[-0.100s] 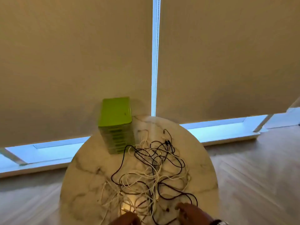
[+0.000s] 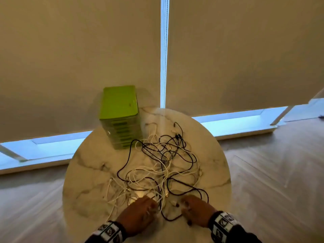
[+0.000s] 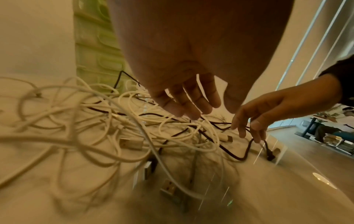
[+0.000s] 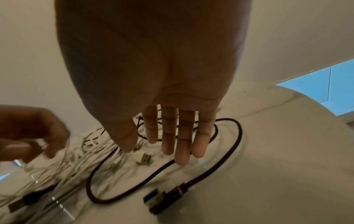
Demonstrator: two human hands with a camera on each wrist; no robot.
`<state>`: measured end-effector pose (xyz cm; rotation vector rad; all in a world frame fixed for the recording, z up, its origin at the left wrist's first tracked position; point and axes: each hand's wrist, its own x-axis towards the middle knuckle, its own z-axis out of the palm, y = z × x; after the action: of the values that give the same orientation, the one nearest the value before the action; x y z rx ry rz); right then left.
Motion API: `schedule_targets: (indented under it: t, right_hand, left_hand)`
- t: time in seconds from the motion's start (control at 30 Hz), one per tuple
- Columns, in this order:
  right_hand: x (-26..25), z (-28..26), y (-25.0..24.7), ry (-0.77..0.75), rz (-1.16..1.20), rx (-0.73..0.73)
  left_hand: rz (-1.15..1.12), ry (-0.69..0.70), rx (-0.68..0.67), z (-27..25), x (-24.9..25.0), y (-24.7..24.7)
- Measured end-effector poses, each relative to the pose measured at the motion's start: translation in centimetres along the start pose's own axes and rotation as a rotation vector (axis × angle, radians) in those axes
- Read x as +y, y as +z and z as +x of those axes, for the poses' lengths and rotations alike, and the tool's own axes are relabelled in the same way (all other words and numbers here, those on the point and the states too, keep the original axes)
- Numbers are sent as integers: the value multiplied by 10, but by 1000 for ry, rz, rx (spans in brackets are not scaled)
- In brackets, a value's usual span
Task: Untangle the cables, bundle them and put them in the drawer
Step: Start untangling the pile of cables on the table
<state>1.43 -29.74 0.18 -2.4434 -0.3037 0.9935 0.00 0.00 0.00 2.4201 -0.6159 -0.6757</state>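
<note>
A tangle of white and black cables (image 2: pixel 166 163) lies in the middle of a round marble table (image 2: pixel 87 172). A green drawer unit (image 2: pixel 119 109) stands at the table's back left with its drawers closed. My left hand (image 2: pixel 152 206) hovers over the near white cables (image 3: pixel 118 121), its fingers loosely bent and touching them (image 3: pixel 208 109). My right hand (image 2: pixel 184 206) reaches down with straight fingers (image 4: pixel 153 151) onto a black cable (image 4: pixel 228 159) whose USB plug (image 4: pixel 164 200) lies near the table's edge. Neither hand plainly grips a cable.
Beige roller blinds (image 2: pixel 70 58) hang behind the table, with a low window strip (image 2: pixel 236 120) below them. Wooden floor (image 2: pixel 271 181) surrounds the table. A loose white USB plug (image 4: pixel 143 157) lies between the hands.
Both hands have come further forward onto the near edge of the cable tangle, with wrists now showing. The cables and the drawer unit lie as before.
</note>
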Motion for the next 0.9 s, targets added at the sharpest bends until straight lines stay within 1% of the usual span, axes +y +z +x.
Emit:
schedule_targets:
  t: [0.03, 0.07, 0.1, 0.17, 0.27, 0.3, 0.33, 0.37, 0.43, 0.47, 0.5, 0.53, 0.57, 0.63, 0.67, 0.77, 0.83, 0.9]
  right_hand:
    - [-7, 4, 0, -3, -51, 6]
    - [-6, 7, 11, -32, -100, -8]
    - [-9, 7, 19, -58, -143, -32]
    - [-10, 6, 27, -51, -218, -65]
    - [-10, 9, 27, -111, -302, -29]
    - [-6, 10, 26, -126, -335, -48]
    - [-5, 10, 21, -122, -345, -71]
    - [-4, 11, 15, -117, -325, -83]
    - [-4, 17, 1, -113, -233, -96]
    - [-7, 21, -6, -112, -200, -90]
    - [-10, 26, -10, -118, -181, -68]
    - [-14, 31, -11, -117, -181, -40]
    - [-19, 35, -9, -120, -198, -22]
    - [-31, 42, 0, -120, -252, 7]
    - [-34, 44, 6, -117, -261, 16]
    - [-38, 44, 11, -128, -219, 21]
    - [-38, 39, -2, -145, -119, 31]
    - [-38, 30, -22, -186, -7, 92]
  left_hand:
    - [56, 1, 4, 10, 3, -6]
    - [115, 12, -14, 19, -1, 2]
    - [129, -9, -59, 23, -3, 8]
    - [98, -100, -90, 26, -11, 21]
    - [9, -137, -61, 30, -19, 21]
    - [-12, -157, -48, 29, -24, 22]
    - [-29, -188, -24, 25, -27, 19]
    - [-42, -214, 39, 22, -32, 16]
    - [-8, -244, 225, 16, -37, 13]
    - [28, -235, 287, 14, -33, 12]
    - [52, -196, 330, 14, -28, 13]
    - [49, -146, 342, 16, -19, 13]
    - [44, -90, 345, 20, -10, 15]
    - [23, -35, 289, 28, 4, 19]
    - [10, -33, 260, 32, 11, 20]
    - [-21, -42, 254, 43, 19, 24]
    - [-63, -63, 249, 48, 23, 26]
    - [-98, -59, 228, 53, 26, 27]
